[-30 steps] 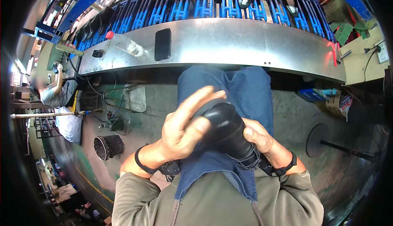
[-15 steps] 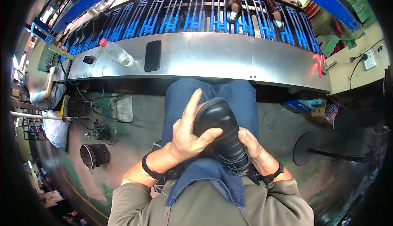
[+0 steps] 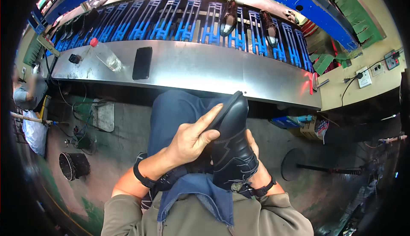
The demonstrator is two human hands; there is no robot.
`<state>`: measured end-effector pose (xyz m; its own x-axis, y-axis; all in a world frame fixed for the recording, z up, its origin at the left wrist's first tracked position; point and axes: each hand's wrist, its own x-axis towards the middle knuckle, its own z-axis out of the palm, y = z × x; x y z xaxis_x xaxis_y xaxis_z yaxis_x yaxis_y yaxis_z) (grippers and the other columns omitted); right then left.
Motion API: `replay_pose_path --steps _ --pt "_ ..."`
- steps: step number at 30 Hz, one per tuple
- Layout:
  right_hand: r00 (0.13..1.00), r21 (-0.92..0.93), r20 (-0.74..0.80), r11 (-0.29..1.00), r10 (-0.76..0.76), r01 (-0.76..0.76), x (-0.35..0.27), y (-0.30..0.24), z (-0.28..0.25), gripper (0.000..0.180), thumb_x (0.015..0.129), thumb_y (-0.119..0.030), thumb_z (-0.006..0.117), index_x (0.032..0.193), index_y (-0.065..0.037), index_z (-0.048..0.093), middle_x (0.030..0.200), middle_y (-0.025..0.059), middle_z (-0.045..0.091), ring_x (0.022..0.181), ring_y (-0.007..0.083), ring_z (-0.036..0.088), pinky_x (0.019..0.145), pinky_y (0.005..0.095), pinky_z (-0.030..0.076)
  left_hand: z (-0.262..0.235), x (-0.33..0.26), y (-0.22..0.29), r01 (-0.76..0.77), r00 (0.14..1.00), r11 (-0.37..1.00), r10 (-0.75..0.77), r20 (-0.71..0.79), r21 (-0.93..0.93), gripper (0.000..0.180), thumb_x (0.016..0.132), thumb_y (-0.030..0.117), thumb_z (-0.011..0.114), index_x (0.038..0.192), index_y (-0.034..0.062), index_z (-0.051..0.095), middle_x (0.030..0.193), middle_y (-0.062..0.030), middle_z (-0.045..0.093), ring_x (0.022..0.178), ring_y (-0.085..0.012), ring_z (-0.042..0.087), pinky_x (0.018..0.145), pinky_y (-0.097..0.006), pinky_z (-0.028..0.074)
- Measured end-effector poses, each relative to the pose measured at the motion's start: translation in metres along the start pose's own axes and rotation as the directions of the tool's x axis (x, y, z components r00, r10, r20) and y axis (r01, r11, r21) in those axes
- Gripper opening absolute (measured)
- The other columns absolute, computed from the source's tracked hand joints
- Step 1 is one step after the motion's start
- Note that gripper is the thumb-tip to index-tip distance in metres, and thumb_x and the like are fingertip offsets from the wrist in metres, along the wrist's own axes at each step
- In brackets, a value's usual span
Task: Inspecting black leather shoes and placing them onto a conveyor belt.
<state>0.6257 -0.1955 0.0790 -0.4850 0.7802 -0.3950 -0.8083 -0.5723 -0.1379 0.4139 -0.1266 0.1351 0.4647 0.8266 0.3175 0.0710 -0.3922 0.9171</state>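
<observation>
Holding black shoe (image 3: 232,144), toe pointing away, lengthwise upright

boot (image 3: 234,146): glossy black, with pale zigzag stitching on its side, held between the left hand (image 3: 192,138) and the right hand (image 3: 255,159)
wrist bands: black, one on each wrist
apron (image 3: 200,193): blue denim, just below the hands
sleeves: olive-grey
counter (image 3: 200,67): bare silver metal, beyond the hands
phone (image 3: 142,63): black, up and left of the left hand
bottle (image 3: 104,54): clear with a red cap, left of the phone
rack (image 3: 179,22): bright blue bars beyond the counter (two dark shoes stand on it)
floor (image 3: 124,142): grey, with green patches to the left of the left hand
</observation>
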Motion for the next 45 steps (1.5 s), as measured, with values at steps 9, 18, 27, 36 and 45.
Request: replay_pose_path --steps 9,18,27,36,45 --pt "1.000 -0.025 -0.025 1.000 -0.018 0.018 0.001 0.005 0.018 0.083 0.098 -0.069 0.035 0.142 -0.001 0.048 0.118 0.0291 0.065 0.091 0.0484 0.069 0.079 0.0542 0.060 -0.001 0.001 0.013 -0.035 0.999 0.991 0.037 -0.009 0.127 0.055 0.102 0.014 0.056 0.149 -0.0066 0.037 0.119 -0.0318 0.064 0.079 -0.0414 0.071 0.067 -0.042 0.057" --pt "0.986 -0.322 0.095 0.933 -0.140 0.164 0.012 0.007 0.045 0.075 0.104 -0.057 0.032 0.148 0.003 0.040 0.140 0.0225 0.055 0.122 0.0326 0.061 0.104 0.0424 0.051 -0.020 -0.001 0.034 0.083 0.996 0.994 -0.084 0.008 0.067 0.095 0.089 0.028 0.076 0.156 -0.0056 0.018 0.143 -0.0301 0.051 0.122 -0.0352 0.063 0.100 -0.040 0.049" --pt "0.893 -0.827 0.400 -0.501 -0.207 0.254 0.024 0.017 0.115 0.039 0.093 -0.036 0.067 0.102 0.000 0.056 0.082 0.0212 0.068 0.075 0.0380 0.070 0.066 0.0442 0.055 -0.047 -0.013 -0.022 0.176 0.917 0.704 -0.371 -0.145 -0.688 0.068 0.083 0.041 0.074 0.131 0.0012 0.048 0.116 -0.0107 0.060 0.107 -0.0179 0.060 0.095 -0.034 0.051" --pt "0.657 -0.623 0.739 -0.524 -0.151 0.581 0.079 -0.023 0.134 0.054 0.086 -0.032 0.077 0.119 0.003 0.052 0.065 0.0123 0.065 0.055 0.0312 0.067 0.051 0.0385 0.051 -0.039 -0.015 -0.020 0.278 0.931 0.637 -0.362 0.040 -0.719 0.087 0.084 0.052 0.070 0.145 0.0007 0.037 0.129 -0.0125 0.052 0.122 -0.0228 0.054 0.104 -0.035 0.045" --pt "0.698 -0.638 0.709 -0.516 -0.102 0.572 0.071 -0.030 0.135 0.046 0.096 -0.028 0.065 0.124 0.005 0.050 0.073 0.0190 0.067 0.063 0.0383 0.068 0.056 0.0430 0.053 -0.044 0.004 0.008 0.201 0.948 0.975 -0.218 -0.231 -0.097 0.078 0.101 0.047 0.054 0.154 -0.0029 0.025 0.140 -0.0195 0.044 0.132 -0.0267 0.042 0.113 -0.040 0.031"
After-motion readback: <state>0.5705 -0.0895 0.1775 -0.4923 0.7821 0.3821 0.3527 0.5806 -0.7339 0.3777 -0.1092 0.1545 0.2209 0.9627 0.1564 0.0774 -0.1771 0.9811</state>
